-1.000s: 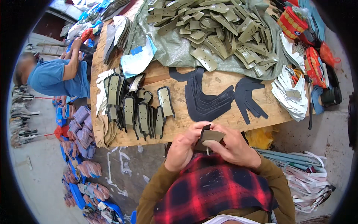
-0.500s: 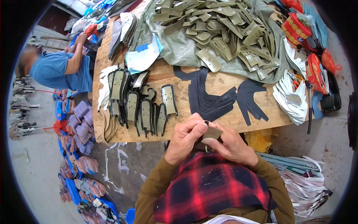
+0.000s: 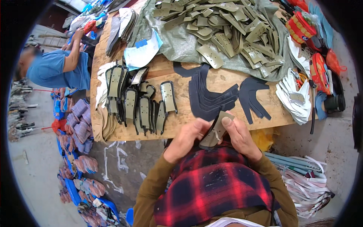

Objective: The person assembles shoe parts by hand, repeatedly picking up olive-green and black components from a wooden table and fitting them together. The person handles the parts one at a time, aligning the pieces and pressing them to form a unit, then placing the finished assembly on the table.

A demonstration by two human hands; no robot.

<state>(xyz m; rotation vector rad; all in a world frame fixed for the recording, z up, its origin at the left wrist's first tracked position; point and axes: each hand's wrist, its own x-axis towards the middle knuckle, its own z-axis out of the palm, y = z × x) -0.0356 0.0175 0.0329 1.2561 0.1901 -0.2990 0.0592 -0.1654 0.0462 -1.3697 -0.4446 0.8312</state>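
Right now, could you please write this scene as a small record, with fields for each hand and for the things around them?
Right hand: holds a curved olive piece with a dark edge, thumb on its upper end
Left hand: beside the piece's dark edge; contact unclear
Table, left: a cluster of dark-edged olive pieces
Table, middle: dark flat cut-outs
Table, far side: a heap of olive pieces on a green sheet
Table, right: white cut-outs
Nearby: another person in a blue shirt, at left

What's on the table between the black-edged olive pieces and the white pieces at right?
The head view shows a dark curved stack and, beside it, dark forked pieces.
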